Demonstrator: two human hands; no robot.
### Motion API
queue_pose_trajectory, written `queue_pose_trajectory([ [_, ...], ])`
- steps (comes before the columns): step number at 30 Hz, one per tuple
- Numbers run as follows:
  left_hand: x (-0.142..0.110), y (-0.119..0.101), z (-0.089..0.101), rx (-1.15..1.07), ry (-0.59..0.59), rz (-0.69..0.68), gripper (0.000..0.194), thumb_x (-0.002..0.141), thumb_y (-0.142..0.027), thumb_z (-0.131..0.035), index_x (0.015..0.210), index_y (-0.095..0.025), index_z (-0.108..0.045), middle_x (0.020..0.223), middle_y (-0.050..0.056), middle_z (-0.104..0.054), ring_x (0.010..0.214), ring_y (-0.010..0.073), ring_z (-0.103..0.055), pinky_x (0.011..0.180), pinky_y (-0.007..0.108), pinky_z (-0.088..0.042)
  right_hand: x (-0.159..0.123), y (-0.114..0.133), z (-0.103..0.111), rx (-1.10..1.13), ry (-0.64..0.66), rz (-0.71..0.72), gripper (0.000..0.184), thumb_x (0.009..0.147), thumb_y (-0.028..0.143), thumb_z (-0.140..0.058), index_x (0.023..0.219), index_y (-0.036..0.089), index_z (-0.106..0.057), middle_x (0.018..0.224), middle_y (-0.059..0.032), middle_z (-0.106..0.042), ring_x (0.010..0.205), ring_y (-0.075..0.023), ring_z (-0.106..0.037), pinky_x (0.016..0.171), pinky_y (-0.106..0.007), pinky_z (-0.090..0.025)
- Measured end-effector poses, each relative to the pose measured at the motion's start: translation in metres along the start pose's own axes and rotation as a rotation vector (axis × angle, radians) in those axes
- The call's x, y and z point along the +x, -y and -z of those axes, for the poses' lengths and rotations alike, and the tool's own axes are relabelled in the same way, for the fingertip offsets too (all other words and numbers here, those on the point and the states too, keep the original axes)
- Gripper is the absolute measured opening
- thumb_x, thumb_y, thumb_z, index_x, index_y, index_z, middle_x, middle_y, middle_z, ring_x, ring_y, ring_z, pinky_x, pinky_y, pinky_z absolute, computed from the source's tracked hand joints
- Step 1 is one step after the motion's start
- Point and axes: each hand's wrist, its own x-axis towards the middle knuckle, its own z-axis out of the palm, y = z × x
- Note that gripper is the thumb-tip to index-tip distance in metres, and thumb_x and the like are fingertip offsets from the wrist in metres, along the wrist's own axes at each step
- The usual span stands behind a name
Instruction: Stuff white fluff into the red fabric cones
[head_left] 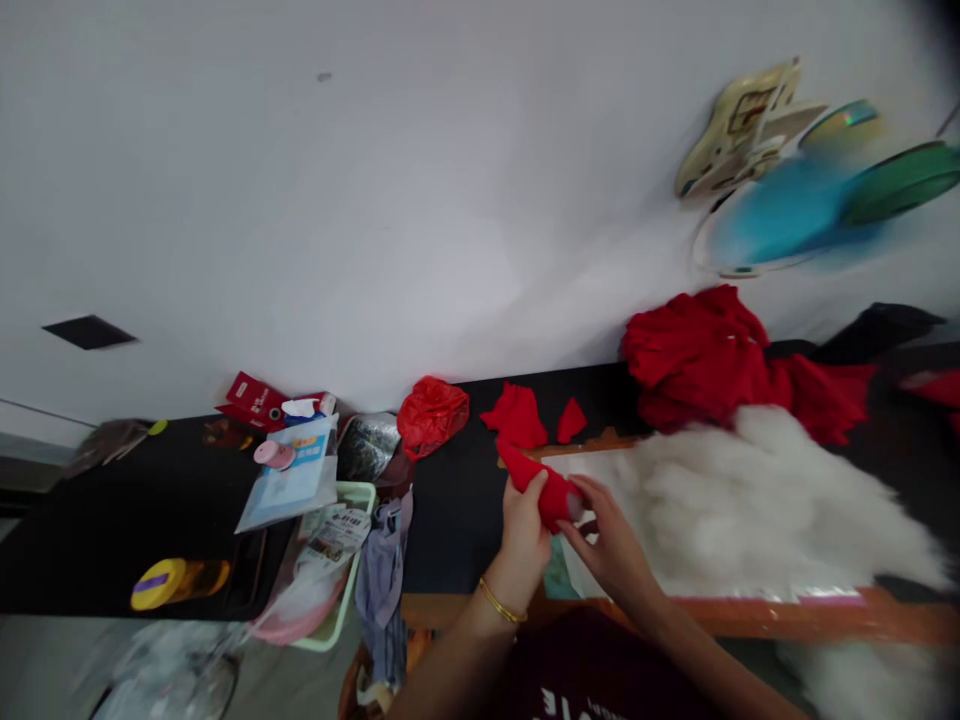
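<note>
A cone-shaped red fabric piece [551, 497] is between my two hands, its narrow tip pointing up and left. My left hand [525, 525] is wrapped around its middle from the near side. At the wide end, which shows a greyish patch, the fingers of my right hand [609, 545] pinch the edge. Just beyond the tip lie a crumpled red cloth piece [516, 414] and a small red triangle of cloth [571, 421]. A large heap of white fluffy stuffing [765, 505] spreads to the right of my right hand.
A pile of red fabric [697, 350] sits against the wall behind the stuffing. Left of my hands are a red plastic bag [433, 415], a pale green basket [341, 615] with bags in it, a yellow-lidded jar [161, 583] and a red box [253, 402]. Blurred bags [795, 215] hang at upper right.
</note>
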Motion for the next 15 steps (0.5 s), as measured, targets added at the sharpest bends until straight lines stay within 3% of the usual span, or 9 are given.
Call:
queue_pose_trajectory([
  [3, 0.003, -0.005, 0.004, -0.038, -0.005, 0.019, 0.037, 0.066, -0.029, -0.084, 0.096, -0.020, -0.065, 0.078, 0.000, -0.068, 0.065, 0.0135, -0.064, 0.069, 0.027, -0.052, -0.005, 0.003, 0.010, -0.094, -0.078, 0.195, 0.034, 0.093, 0.021, -0.055, 0.127, 0.022, -0.059, 0.124, -0.0142, -0.062, 0.088, -0.0196, -0.066, 0.073, -0.034, -0.060],
  [7, 0.000, -0.009, 0.002, -0.117, 0.059, 0.197, 0.040, 0.073, -0.045, -0.079, 0.097, -0.015, -0.068, 0.082, 0.005, -0.072, 0.071, 0.0186, -0.068, 0.074, 0.031, -0.055, -0.003, 0.005, 0.010, -0.141, 0.037, 0.408, 0.033, 0.095, 0.014, -0.049, 0.122, 0.025, -0.064, 0.118, -0.0104, -0.070, 0.107, -0.0233, -0.067, 0.089, -0.039, -0.057],
  [9, -0.003, -0.011, -0.001, -0.142, 0.087, 0.250, 0.041, 0.078, -0.047, -0.075, 0.102, -0.014, -0.069, 0.092, 0.009, -0.075, 0.079, 0.0215, -0.071, 0.078, 0.033, -0.056, 0.002, 0.005, 0.006, -0.119, 0.052, 0.332, 0.028, 0.095, 0.017, -0.047, 0.113, 0.022, -0.067, 0.110, -0.0112, -0.072, 0.100, -0.0246, -0.068, 0.084, -0.039, -0.058],
  [11, -0.005, -0.013, -0.003, -0.151, 0.072, 0.219, 0.039, 0.080, -0.042, -0.074, 0.109, -0.015, -0.069, 0.100, 0.009, -0.076, 0.085, 0.0205, -0.071, 0.082, 0.032, -0.056, 0.007, 0.005, 0.004, -0.055, 0.068, 0.154, 0.022, 0.094, 0.021, -0.046, 0.100, 0.021, -0.067, 0.091, -0.0090, -0.073, 0.082, -0.0229, -0.069, 0.073, -0.037, -0.058],
  [13, -0.005, -0.014, -0.004, -0.136, 0.050, 0.184, 0.039, 0.080, -0.037, -0.076, 0.112, -0.017, -0.068, 0.104, 0.008, -0.075, 0.087, 0.0189, -0.071, 0.082, 0.030, -0.056, 0.011, 0.007, 0.003, 0.040, 0.114, -0.018, 0.017, 0.092, 0.025, -0.047, 0.090, 0.021, -0.063, 0.076, -0.0043, -0.068, 0.065, -0.0193, -0.063, 0.063, -0.033, -0.055],
  [15, -0.006, -0.013, -0.003, -0.102, 0.051, 0.167, 0.039, 0.078, -0.038, -0.078, 0.110, -0.017, -0.069, 0.103, 0.008, -0.075, 0.087, 0.0185, -0.071, 0.081, 0.029, -0.056, 0.012, 0.011, 0.004, 0.172, 0.175, -0.133, 0.014, 0.090, 0.028, -0.050, 0.087, 0.021, -0.061, 0.073, -0.0017, -0.065, 0.057, -0.0161, -0.058, 0.058, -0.031, -0.052],
])
